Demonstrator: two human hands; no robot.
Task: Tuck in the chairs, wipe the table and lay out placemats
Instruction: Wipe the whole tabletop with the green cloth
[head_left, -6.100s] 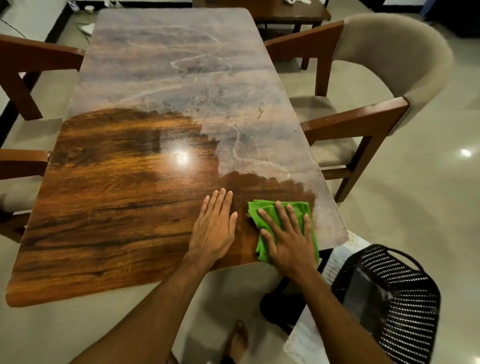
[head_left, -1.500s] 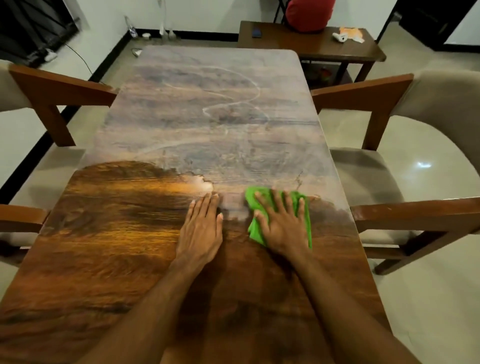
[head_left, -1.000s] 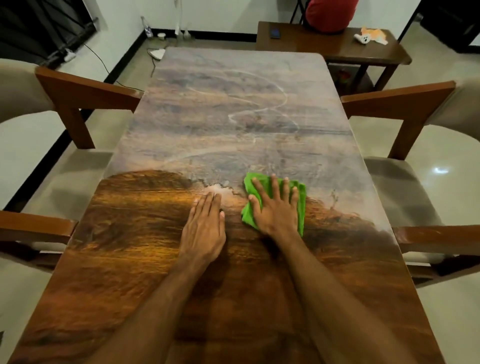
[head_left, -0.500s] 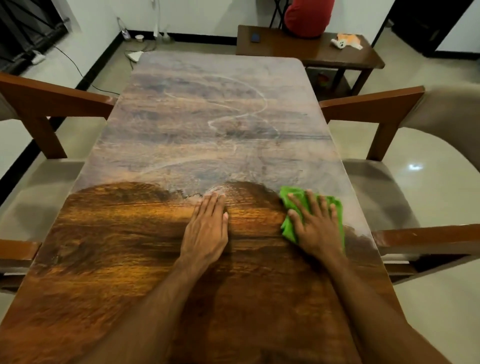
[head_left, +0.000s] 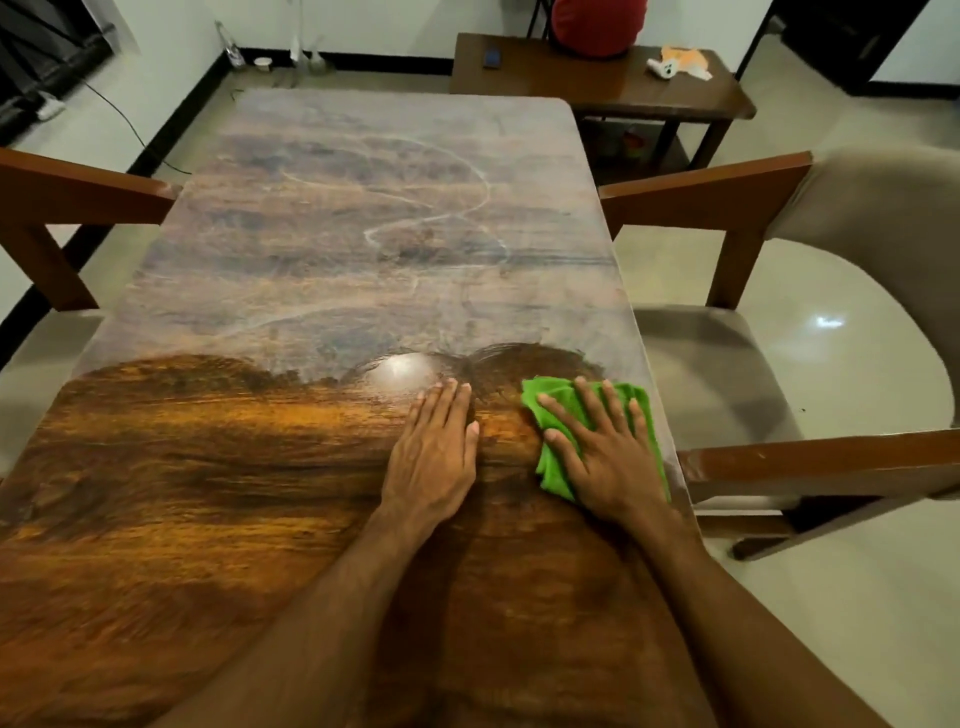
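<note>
A long wooden table (head_left: 322, 249) fills the view; its near half is glossy brown, its far half dull grey with white streaks. My right hand (head_left: 605, 454) presses flat with spread fingers on a folded green cloth (head_left: 553, 470) near the table's right edge, at the line between brown and grey. My left hand (head_left: 434, 452) lies flat on the bare wood just left of the cloth, fingers straight and together. An upholstered chair with wooden arms (head_left: 748, 197) stands at the right side, another chair (head_left: 67, 192) at the left, both seats out from under the table.
A low dark side table (head_left: 597, 83) stands beyond the far end, carrying a red cushion-like object (head_left: 597, 26), a small dark device (head_left: 491, 57) and an orange-white toy (head_left: 680, 60). Bottles and a cable sit on the floor by the far-left wall.
Over the last second my right hand slid the cloth from the table's middle to its right edge, leaving a fresh brown arc in the grey film. My left hand has stayed flat.
</note>
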